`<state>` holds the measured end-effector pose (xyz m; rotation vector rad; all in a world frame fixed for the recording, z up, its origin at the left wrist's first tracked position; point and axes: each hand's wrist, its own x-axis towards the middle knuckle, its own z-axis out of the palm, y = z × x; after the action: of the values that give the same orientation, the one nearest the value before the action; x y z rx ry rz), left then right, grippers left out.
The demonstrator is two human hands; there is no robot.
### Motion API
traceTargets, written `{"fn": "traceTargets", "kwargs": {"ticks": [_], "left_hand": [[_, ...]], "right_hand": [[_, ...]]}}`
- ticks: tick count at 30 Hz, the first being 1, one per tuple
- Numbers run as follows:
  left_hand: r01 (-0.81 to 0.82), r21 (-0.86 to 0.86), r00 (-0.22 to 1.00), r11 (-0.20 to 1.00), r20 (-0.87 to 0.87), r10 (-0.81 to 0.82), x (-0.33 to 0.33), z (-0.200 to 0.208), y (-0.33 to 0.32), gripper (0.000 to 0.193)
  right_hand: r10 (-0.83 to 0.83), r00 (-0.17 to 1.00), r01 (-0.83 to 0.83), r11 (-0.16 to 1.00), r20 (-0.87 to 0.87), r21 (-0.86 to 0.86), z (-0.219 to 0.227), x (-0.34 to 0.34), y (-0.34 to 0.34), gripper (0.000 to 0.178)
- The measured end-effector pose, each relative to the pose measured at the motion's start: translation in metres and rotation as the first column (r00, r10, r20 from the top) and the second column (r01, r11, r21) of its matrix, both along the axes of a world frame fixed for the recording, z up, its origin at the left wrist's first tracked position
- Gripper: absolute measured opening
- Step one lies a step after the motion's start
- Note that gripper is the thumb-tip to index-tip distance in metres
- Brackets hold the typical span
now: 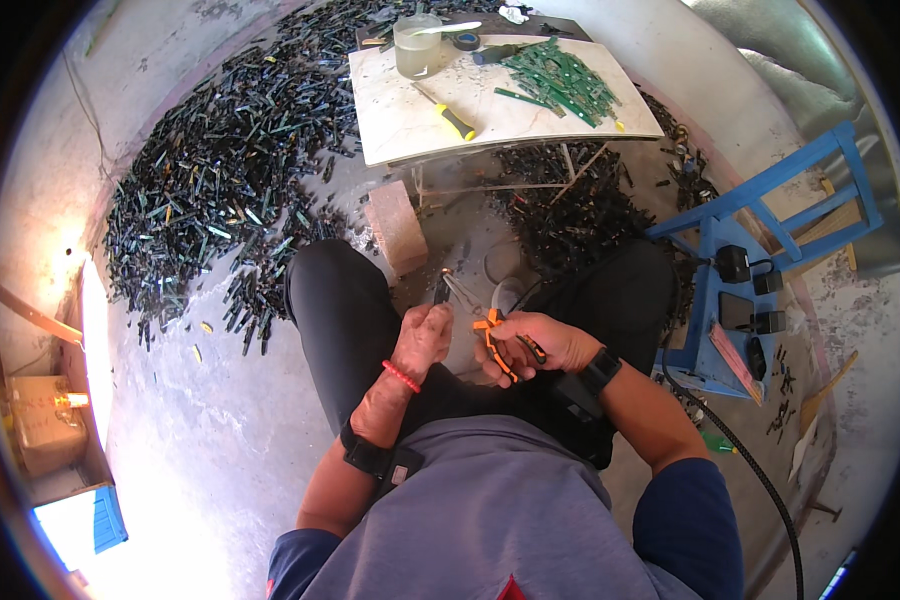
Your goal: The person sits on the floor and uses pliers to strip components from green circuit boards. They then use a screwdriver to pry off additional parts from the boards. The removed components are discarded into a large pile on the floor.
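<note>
My left hand (pixel 425 338) is closed around a narrow black strip-shaped piece (pixel 441 291), whose upper end sticks up past the fingers. A small coppery spot shows at the top of that piece. In my right hand (pixel 545 343) is a pair of pliers (pixel 489 326) with orange and black handles and slim metal jaws. The jaws point up and left to the top of the black piece; whether they grip it is too small to tell. Both hands are in front of my lap, between my knees.
Ahead stands a low white-topped table (pixel 400 125) bearing a jar of cloudy liquid (pixel 417 50), a yellow-handled screwdriver (pixel 455 121) and a pile of green strips (pixel 565 80). Dark strips heap the floor (pixel 220 170) at left. A brick-like block (pixel 397 228) and blue chair (pixel 710 235) flank me.
</note>
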<state>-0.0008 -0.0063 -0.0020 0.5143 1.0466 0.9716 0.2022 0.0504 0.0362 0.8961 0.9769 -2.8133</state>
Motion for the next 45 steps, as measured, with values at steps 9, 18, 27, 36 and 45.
{"fn": "traceTargets", "kwargs": {"ticks": [9, 18, 27, 36, 45], "left_hand": [[-0.005, 0.031, 0.998, 1.000, -0.068, 0.007, 0.004, 0.003, 0.001, 0.027], [-0.022, 0.047, 0.998, 0.999, -0.052, 0.025, 0.003, -0.002, 0.001, 0.027], [-0.057, 0.033, 0.997, 0.998, -0.048, 0.059, 0.005, 0.005, 0.001, 0.027], [-0.091, 0.060, 0.988, 0.994, -0.116, 0.098, 0.007, -0.008, 0.003, 0.028], [-0.069, 0.325, 0.901, 0.943, -0.386, 0.199, 0.009, -0.026, 0.006, 0.032]], "right_hand": [[-0.036, 0.999, 0.034, 0.995, -0.023, -0.097, -0.005, 0.000, 0.001, 0.040], [-0.076, 0.997, 0.071, 0.986, -0.023, -0.152, 0.005, -0.004, -0.002, 0.040], [-0.054, 0.997, 0.047, 0.991, -0.052, -0.122, 0.001, -0.006, -0.001, 0.042], [-0.146, 0.984, 0.119, 0.966, -0.102, -0.231, 0.001, -0.015, -0.007, 0.041], [-0.224, 0.969, 0.184, 0.937, -0.108, -0.297, 0.006, -0.023, -0.013, 0.040]]}}
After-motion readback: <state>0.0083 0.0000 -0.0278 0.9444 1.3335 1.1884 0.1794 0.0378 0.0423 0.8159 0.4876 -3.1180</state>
